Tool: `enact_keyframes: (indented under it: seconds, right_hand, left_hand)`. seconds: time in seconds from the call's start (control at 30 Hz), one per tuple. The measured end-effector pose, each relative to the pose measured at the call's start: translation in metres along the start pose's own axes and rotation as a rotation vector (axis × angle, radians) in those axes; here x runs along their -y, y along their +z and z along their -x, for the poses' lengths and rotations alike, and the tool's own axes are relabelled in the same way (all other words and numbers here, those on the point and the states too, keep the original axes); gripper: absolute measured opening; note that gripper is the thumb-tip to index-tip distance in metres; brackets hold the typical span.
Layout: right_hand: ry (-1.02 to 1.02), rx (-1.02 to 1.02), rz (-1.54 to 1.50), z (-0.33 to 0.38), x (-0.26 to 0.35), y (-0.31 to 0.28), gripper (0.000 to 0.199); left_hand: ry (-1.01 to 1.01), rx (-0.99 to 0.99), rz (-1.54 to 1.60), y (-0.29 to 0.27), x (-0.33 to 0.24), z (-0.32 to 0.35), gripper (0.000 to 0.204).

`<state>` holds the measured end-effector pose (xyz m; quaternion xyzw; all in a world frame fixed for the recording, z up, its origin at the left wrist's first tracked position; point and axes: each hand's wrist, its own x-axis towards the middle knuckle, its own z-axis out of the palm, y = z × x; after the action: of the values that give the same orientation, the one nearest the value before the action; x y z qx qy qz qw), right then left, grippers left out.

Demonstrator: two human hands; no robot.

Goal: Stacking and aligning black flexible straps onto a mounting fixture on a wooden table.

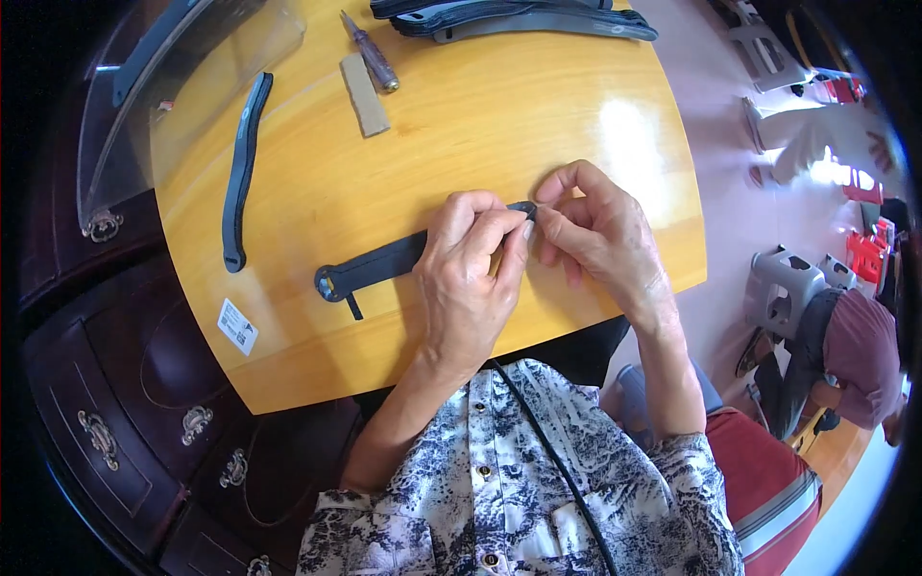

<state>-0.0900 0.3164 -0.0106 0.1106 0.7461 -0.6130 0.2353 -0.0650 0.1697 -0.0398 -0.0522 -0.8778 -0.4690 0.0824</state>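
Observation:
A flat black strap-like strip (379, 265) lies slantwise on the wooden table, with a rounded left end and a short narrow tab hanging below it. My left hand (473, 274) rests over its right part, thumb and fingers pinched on it near the tip. My right hand (607, 230) meets that same tip with thumb and forefinger closed together. Whatever small thing may be between the right fingertips is hidden. Farther left lies a similar dark grey-blue strip (244, 173), apart from both hands.
A screwdriver-like tool with a dark handle (375, 62) and a tan flat bar (364, 96) lie beyond my hands. Several stacked dark strips (538, 21) sit at the far edge. A clear plastic sheet (206, 77) is far left, a white label (237, 326) near left. Another person (855, 355) sits at right.

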Motion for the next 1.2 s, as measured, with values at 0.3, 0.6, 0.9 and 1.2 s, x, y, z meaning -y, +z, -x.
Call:
enact_keyframes:
  seconds: [0.3,0.6,0.9,1.2]
  right_hand:
    - [-0.006,0.038,0.123,-0.002,0.010,-0.001,0.008]
    - [-0.020,0.056,0.231,0.000,0.018,0.003,0.007]
    - [-0.125,-0.034,0.385,0.006,0.013,0.009,0.014]
    - [-0.239,-0.095,0.554,0.007,0.007,0.014,0.029]
  left_hand:
    - [-0.044,-0.009,0.184,0.002,0.003,0.004,0.009]
    - [-0.221,0.025,0.805,-0.020,0.017,0.005,0.008]
    - [-0.294,0.069,1.080,-0.026,0.023,0.008,0.006]
    - [-0.318,0.086,1.116,-0.027,0.025,0.006,0.006]
